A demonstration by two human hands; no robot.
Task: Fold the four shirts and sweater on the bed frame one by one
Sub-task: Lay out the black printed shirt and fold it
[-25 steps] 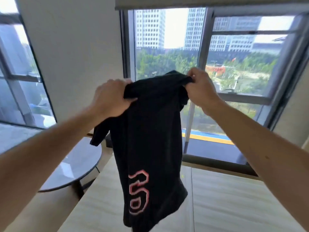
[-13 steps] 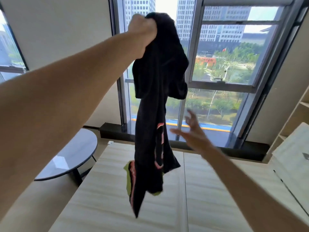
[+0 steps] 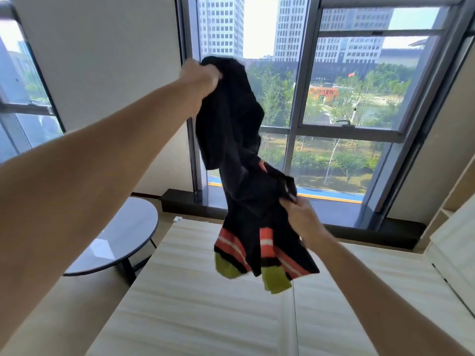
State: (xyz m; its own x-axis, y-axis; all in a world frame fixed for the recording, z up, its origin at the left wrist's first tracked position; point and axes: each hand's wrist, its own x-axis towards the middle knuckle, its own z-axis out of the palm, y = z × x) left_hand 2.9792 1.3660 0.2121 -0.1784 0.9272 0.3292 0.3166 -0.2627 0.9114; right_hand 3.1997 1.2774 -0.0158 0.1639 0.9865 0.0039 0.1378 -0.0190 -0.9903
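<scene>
Black shirt with red-and-white stripes and a yellow-green hem (image 3: pixel 231 140) is held bunched above the pale wooden bed frame (image 3: pixel 195 317), clutched at its top by the left grip (image 3: pixel 203 75) and pinched lower by the right grip (image 3: pixel 300 217), so its folding is judged barely begun.

Daylight, bright, from large window (image 3: pixel 341 104) ahead; grey metal frame, handle on right pane. Outside: towers (image 3: pixel 221 27), trees (image 3: pixel 347 160), pale sky. Dark sill (image 3: pixel 359 217) runs along window base. Wall (image 3: pixel 102 60) left of it plain, off-white. Second window (image 3: pixel 23 98) at far left. Round table (image 3: pixel 128 232), dark glossy top, black legs, stands on beige floor (image 3: pixel 84 304) just beside bed frame (image 3: pixel 205 317), light wood-grain panels. Pale shelving (image 3: pixel 460 191) at right edge.
</scene>
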